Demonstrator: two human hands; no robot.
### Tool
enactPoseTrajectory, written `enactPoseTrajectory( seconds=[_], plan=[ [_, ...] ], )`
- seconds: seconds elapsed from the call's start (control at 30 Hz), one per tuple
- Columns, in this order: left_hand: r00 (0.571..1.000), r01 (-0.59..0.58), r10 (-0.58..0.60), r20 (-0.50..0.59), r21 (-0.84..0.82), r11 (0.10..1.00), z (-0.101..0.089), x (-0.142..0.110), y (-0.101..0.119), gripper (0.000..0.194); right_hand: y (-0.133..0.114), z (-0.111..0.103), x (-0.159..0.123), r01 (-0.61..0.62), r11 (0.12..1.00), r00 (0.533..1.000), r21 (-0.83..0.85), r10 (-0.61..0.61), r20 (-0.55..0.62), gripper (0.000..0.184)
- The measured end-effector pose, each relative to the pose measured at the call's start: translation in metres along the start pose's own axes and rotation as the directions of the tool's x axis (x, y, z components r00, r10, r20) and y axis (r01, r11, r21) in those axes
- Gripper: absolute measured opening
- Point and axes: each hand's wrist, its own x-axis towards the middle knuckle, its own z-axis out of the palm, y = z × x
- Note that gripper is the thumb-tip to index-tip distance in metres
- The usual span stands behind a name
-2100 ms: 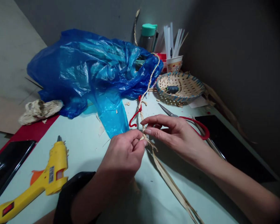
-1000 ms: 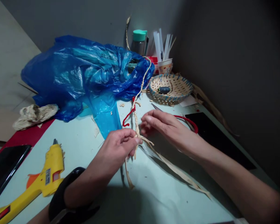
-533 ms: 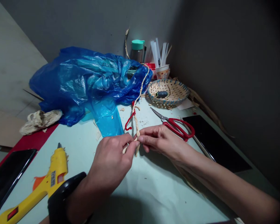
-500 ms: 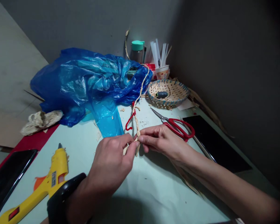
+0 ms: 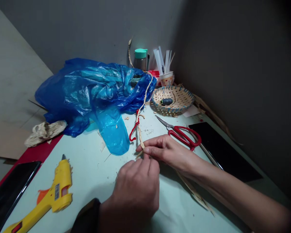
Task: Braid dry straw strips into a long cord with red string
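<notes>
A braided straw cord point(image 5: 142, 106) runs from the blue plastic bag point(image 5: 92, 94) down across the pale table point(image 5: 87, 168) to my hands. A red hook point(image 5: 133, 129) hangs on the cord. My right hand point(image 5: 167, 150) pinches the cord's lower end between thumb and forefinger. My left hand point(image 5: 135, 191) is closed just below that point, back to the camera, fingers curled on the loose straw strips point(image 5: 196, 195) that trail away under my right forearm. A dark band sits on my left wrist.
Red-handled scissors point(image 5: 181, 134) lie right of my hands. A yellow glue gun point(image 5: 48, 200) lies at front left. A woven basket point(image 5: 173, 98), a cup of glue sticks point(image 5: 166, 77) and a green-capped bottle point(image 5: 140, 58) stand at the back. Dark tablets point(image 5: 223, 149) flank the table.
My left hand has dropped toward me and turned its back to the camera, moving under my right hand's pinch. The view has tilted down a little. The right hand stays on the cord.
</notes>
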Motion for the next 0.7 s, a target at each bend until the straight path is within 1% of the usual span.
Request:
enactPoseTrajectory(
  seconds=[0.03,0.07,0.1,0.13,0.17,0.2,0.23,0.27,0.33,0.37,0.4,0.43,0.47,0.5,0.53,0.57,0.6,0.63,0.7],
  plan=[
    [0.999,0.037,-0.037,0.003,-0.107,0.994,-0.005,0.002,-0.003,0.017,-0.001,-0.001,0.0,0.017,1.0,1.0,-0.02,-0.018,-0.009,0.023],
    [0.995,0.096,-0.099,-0.007,-0.21,0.973,-0.011,0.005,-0.006,0.021,-0.002,-0.001,0.0,0.03,0.999,0.999,-0.042,-0.031,-0.011,0.025],
    [0.982,0.175,-0.188,-0.014,-0.295,0.939,-0.016,0.008,-0.011,0.023,-0.004,-0.001,-0.001,0.039,0.997,0.999,-0.064,-0.039,-0.006,0.025],
    [0.95,0.287,-0.312,-0.012,-0.358,0.889,-0.019,0.011,-0.017,0.025,-0.005,-0.001,-0.001,0.042,0.996,0.999,-0.082,-0.042,0.006,0.025],
    [0.904,0.396,-0.428,0.019,-0.415,0.819,-0.021,0.014,-0.022,0.023,-0.006,0.0,-0.002,0.041,0.995,0.999,-0.092,-0.04,0.016,0.023],
    [0.867,0.47,-0.487,0.102,-0.489,0.734,-0.022,0.017,-0.028,0.02,-0.007,0.001,-0.003,0.038,0.996,0.999,-0.085,-0.036,0.02,0.02],
    [0.836,0.521,-0.514,0.191,-0.568,0.637,-0.021,0.02,-0.033,0.018,-0.007,0.002,-0.004,0.036,0.997,0.999,-0.064,-0.035,0.017,0.014],
    [0.815,0.55,-0.51,0.276,-0.646,0.529,-0.019,0.022,-0.036,0.018,-0.007,0.004,-0.005,0.036,0.999,0.999,-0.038,-0.036,0.007,0.009],
    [0.794,0.567,-0.449,0.409,-0.764,0.307,-0.015,0.025,-0.04,0.02,-0.005,0.006,-0.007,0.055,0.998,0.999,0.008,-0.055,0.001,0.015],
    [0.789,0.573,-0.403,0.463,-0.792,0.21,-0.013,0.026,-0.04,0.019,-0.005,0.006,-0.007,0.072,0.997,0.997,0.018,-0.072,0.017,0.018],
    [0.787,0.579,-0.355,0.505,-0.803,0.139,-0.012,0.026,-0.04,0.016,-0.004,0.005,-0.007,0.087,0.996,0.995,0.01,-0.088,0.041,0.019],
    [0.784,0.589,-0.311,0.537,-0.802,0.101,-0.012,0.026,-0.039,0.013,-0.004,0.004,-0.007,0.101,0.995,0.993,-0.015,-0.1,0.065,0.019],
    [0.781,0.601,-0.277,0.559,-0.794,0.092,-0.013,0.027,-0.038,0.012,-0.004,0.003,-0.008,0.107,0.993,0.991,-0.052,-0.103,0.087,0.018],
    [0.779,0.61,-0.262,0.57,-0.785,0.108,-0.013,0.026,-0.038,0.013,-0.004,0.001,-0.008,0.109,0.988,0.99,-0.105,-0.098,0.103,0.019],
    [0.78,0.614,-0.263,0.568,-0.776,0.143,-0.014,0.026,-0.038,0.015,-0.004,-0.001,-0.009,0.11,0.977,0.99,-0.182,-0.091,0.112,0.021],
    [0.784,0.612,-0.278,0.555,-0.766,0.197,-0.014,0.026,-0.038,0.017,-0.005,-0.002,-0.01,0.117,0.953,0.99,-0.279,-0.089,0.111,0.022],
    [0.788,0.61,-0.299,0.538,-0.748,0.261,-0.015,0.025,-0.039,0.018,-0.006,-0.003,-0.012,0.128,0.911,0.99,-0.391,-0.095,0.102,0.023],
    [0.792,0.608,-0.317,0.522,-0.724,0.326,-0.014,0.025,-0.04,0.019,-0.007,-0.004,-0.014,0.134,0.848,0.991,-0.513,-0.106,0.084,0.023],
    [0.791,0.611,-0.346,0.504,-0.667,0.426,-0.013,0.024,-0.042,0.021,-0.009,-0.004,-0.017,0.125,0.665,0.99,-0.737,-0.134,0.047,0.015]
  ],
)
